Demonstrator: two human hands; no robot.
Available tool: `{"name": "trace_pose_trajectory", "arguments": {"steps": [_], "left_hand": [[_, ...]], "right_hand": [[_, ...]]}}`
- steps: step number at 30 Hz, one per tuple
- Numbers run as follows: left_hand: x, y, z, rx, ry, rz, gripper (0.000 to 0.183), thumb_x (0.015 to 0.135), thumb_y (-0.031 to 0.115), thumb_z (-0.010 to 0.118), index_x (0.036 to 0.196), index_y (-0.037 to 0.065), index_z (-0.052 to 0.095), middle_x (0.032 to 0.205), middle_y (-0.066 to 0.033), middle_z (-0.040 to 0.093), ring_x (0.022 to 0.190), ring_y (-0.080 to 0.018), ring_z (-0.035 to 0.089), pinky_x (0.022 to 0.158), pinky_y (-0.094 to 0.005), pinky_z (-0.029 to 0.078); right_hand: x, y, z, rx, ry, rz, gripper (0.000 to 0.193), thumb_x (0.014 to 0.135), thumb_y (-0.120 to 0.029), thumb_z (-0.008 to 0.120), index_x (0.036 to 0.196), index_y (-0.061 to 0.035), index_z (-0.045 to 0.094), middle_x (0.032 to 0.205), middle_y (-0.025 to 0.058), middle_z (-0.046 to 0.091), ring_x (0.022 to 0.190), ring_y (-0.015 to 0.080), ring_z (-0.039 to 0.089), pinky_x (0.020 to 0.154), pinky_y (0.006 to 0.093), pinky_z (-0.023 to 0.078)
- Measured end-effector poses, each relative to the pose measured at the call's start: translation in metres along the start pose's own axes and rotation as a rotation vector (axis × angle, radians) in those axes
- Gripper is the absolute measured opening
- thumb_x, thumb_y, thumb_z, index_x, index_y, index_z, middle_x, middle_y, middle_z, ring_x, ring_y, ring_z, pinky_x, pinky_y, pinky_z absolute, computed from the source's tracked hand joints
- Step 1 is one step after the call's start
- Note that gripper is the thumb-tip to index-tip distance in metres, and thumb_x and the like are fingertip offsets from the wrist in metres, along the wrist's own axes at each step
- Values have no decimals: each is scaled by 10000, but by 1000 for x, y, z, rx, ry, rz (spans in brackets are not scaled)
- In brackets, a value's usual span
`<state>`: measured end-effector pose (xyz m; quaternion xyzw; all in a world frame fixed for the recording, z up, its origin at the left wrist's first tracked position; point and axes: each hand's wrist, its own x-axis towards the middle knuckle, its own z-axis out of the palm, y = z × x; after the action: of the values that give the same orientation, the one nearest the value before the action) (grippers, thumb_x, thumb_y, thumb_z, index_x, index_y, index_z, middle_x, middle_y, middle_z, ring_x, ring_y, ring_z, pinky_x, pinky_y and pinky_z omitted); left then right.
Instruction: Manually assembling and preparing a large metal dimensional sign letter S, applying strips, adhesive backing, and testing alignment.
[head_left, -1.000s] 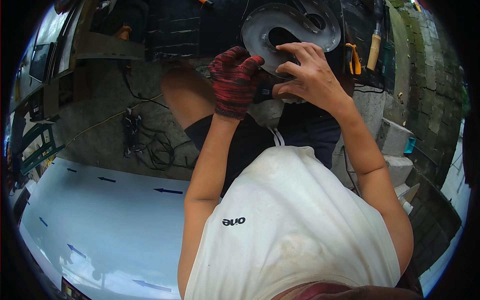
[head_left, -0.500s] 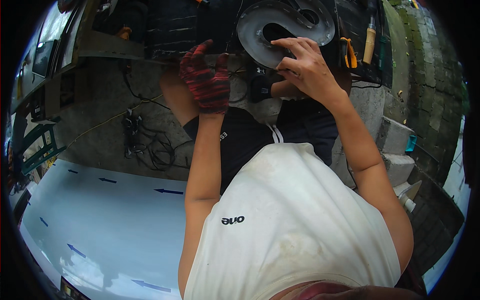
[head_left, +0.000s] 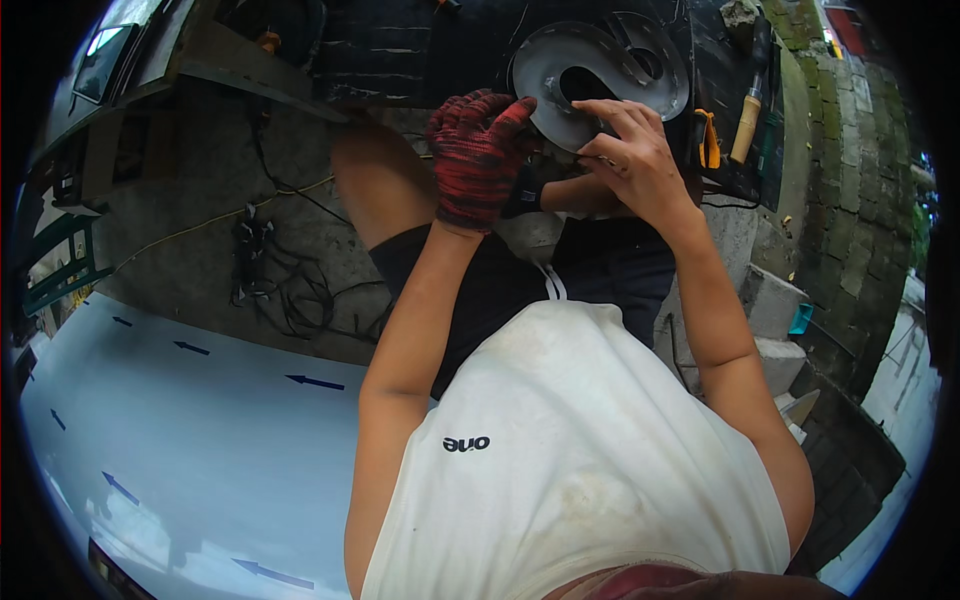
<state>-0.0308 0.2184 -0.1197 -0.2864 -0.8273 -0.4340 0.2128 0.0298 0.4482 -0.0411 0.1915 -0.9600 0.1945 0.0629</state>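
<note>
Right hand (head_left: 640,165) of ours, bare, at the near side of the S-piece (head_left: 540,80): fingers bent and spread apart from the thumb, tips over the metal, thumb lower, by the outer wall. Whether it grips, we cannot tell. Left hand (head_left: 478,160), in a red and black knit glove, at the piece's left edge; fingers half curled, forefinger tip against the rim or just over it. We cannot tell which, nor whether that hand holds anything.

S-piece itself: grey metal, double curve, low walls along the edges, lying on the black bench (head_left: 465,60) in front of us.

Right of it on the bench we note an orange-handled tool (head_left: 709,140), a wooden handle (head_left: 745,128) near that, and farther up a rough lump (head_left: 740,14).

On our side of the bench: dark shorts (head_left: 480,290) with white drawstring, stained white shirt (head_left: 580,450).

Left, on the concrete floor (head_left: 180,275): tangled black cables (head_left: 290,290) and a thin yellow cord (head_left: 180,238). Lower left, a pale blue sheet (head_left: 220,430) marked with dark arrows.

Right, grey blocks (head_left: 775,305) with a small teal thing (head_left: 800,319), kind unclear; beyond, mossy paving (head_left: 840,210).
</note>
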Motion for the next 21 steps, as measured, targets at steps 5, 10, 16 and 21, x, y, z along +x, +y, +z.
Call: {"name": "trace_pose_trajectory", "arguments": {"steps": [5,10,16,21], "left_hand": [[7,-1,-5,-17,-18,11,562,698,87,905,1226,209,754,1066,-59,757,964,-277,717,875,-425,554],[9,-6,-7,-90,-81,-64,494,802,59,877,1267,188,768,1147,-70,743,1039,-283,707,920,-442,557],[38,7,-14,-84,-114,-497,367,953,204,799,1284,71,711,1077,-120,748,966,-299,724,883,-439,579],[54,30,-6,49,-255,-649,540,955,258,829,1413,59,622,1132,-114,718,986,-237,714,904,-383,577]], "right_hand": [[-1,-2,-2,23,-4,17,154,772,-94,861,877,-85,750,1429,68,679,1316,291,634,1181,483,401],[-4,-6,-4,43,0,37,153,768,-101,855,887,-92,759,1432,72,665,1365,300,594,1204,494,381],[-11,-9,-2,20,-13,50,207,745,-131,879,891,-95,736,1485,99,610,1461,319,506,1234,513,346],[-12,-16,-6,54,30,85,357,779,-234,899,1089,-114,769,1486,84,639,1460,331,519,1214,507,367]]}}
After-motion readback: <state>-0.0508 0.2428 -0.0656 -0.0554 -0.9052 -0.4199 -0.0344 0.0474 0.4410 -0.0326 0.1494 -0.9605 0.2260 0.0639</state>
